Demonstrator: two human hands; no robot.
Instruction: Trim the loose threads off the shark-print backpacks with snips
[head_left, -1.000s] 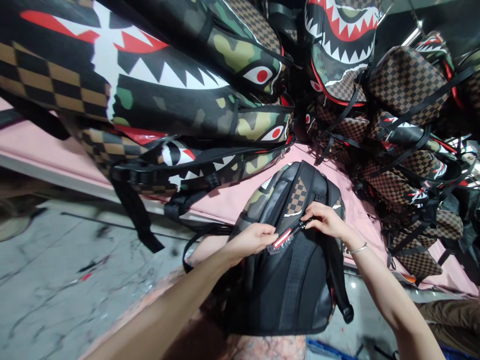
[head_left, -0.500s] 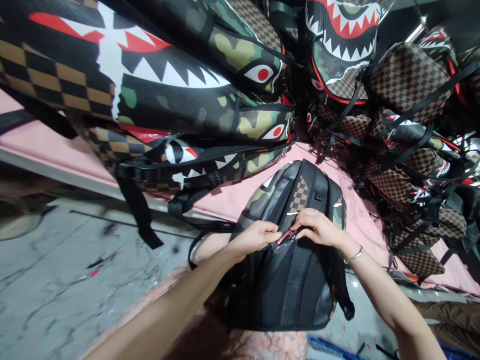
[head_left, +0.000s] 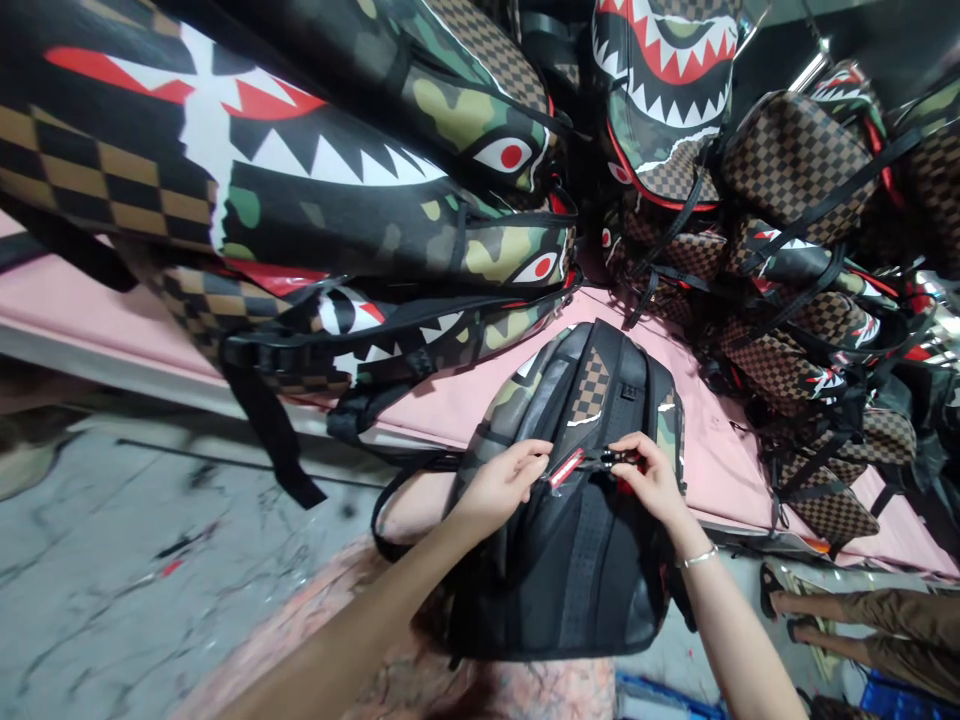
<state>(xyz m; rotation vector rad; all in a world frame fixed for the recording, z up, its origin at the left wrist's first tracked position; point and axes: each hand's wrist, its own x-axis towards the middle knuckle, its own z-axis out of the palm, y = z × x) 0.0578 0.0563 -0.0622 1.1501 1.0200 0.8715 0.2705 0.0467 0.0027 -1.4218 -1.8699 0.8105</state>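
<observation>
Pink cloth (head_left: 724, 475) stretches beyond the fingers (head_left: 639, 442), the backpack (head_left: 585, 580) below them. Left hand (head_left: 501, 483) pinches the red tag (head_left: 566, 468) — right hand (head_left: 657, 482), just across, grips a black pull (head_left: 611, 458).

Beneath the left hand (head_left: 504, 485) and right hand (head_left: 651, 480), black padded backpack (head_left: 555, 595); between the hands, over it, small red-and-white rectangular tag (head_left: 566, 468); in the right hand, small black fitting (head_left: 610, 459). Under the backpack, nearer than the hands, peach patterned cloth (head_left: 547, 680). Beyond the hands, pink-covered tabletop (head_left: 716, 460): on it, ahead-left, stacked camouflage-and-checked backpacks (head_left: 337, 225); ahead-right, piled brown checked bags (head_left: 799, 165). Low left of the hands, grey veined floor (head_left: 225, 580); well right, another person's legs (head_left: 885, 615).
</observation>
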